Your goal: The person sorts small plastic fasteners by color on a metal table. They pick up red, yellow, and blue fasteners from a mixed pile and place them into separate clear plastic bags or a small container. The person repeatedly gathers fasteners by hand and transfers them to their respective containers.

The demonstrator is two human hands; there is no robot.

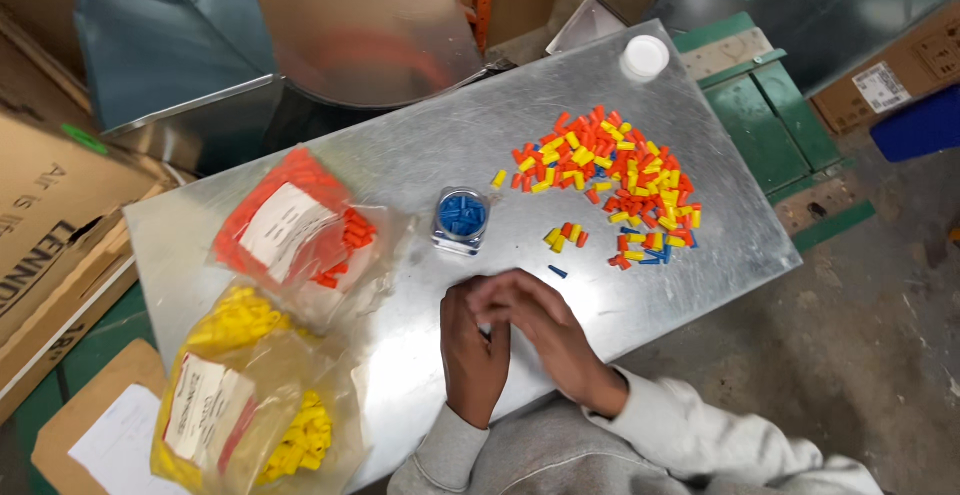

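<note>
Both hands rest together on the tabletop (420, 145), the right hand (545, 325) laid over the left hand (472, 350); whether they grasp anything I cannot tell. Just beyond them stands a small clear jar (460, 220) of blue caps, with the mixed pile (610, 185) further right. A careless reach could likely tip the jar.

Galvanised sheet-metal worktop (600, 95): mixed orange, yellow and blue connector pile (615, 183) spread toward right edge, clear blue-filled jar (460, 220) centred, orange-filled bag (300, 223) and yellow-filled bag (245, 395) laid at left, white lid (644, 57) at far corner.
</note>
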